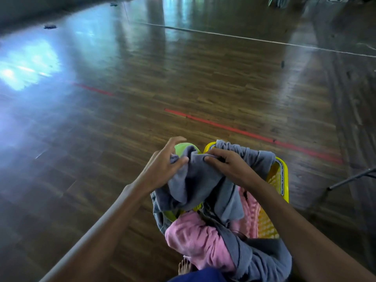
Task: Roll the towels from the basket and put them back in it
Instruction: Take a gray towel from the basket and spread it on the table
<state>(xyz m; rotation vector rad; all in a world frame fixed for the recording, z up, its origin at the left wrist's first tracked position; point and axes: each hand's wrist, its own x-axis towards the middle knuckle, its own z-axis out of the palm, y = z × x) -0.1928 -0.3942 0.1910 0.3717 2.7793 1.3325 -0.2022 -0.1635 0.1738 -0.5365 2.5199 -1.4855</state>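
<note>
A yellow plastic basket [281, 180] stands on the wooden floor right in front of me, heaped with loose towels. A grey towel [195, 180] lies bunched on top and spills over the rim. My left hand [162, 165] pinches its left edge between thumb and fingers, the index finger raised. My right hand [227, 163] grips a fold of the same towel near the basket's far rim. A pink towel [195, 239] lies crumpled at the near side, and another pink, bumpy one [251, 212] shows deeper inside. More grey cloth [266, 259] hangs over the near rim.
A light green rounded object [183, 148] sits just beyond my left hand, beside the basket. Red tape lines [230, 128] cross the shiny wooden floor. A metal chair leg [352, 178] reaches in from the right. My bare foot [184, 266] shows at the bottom.
</note>
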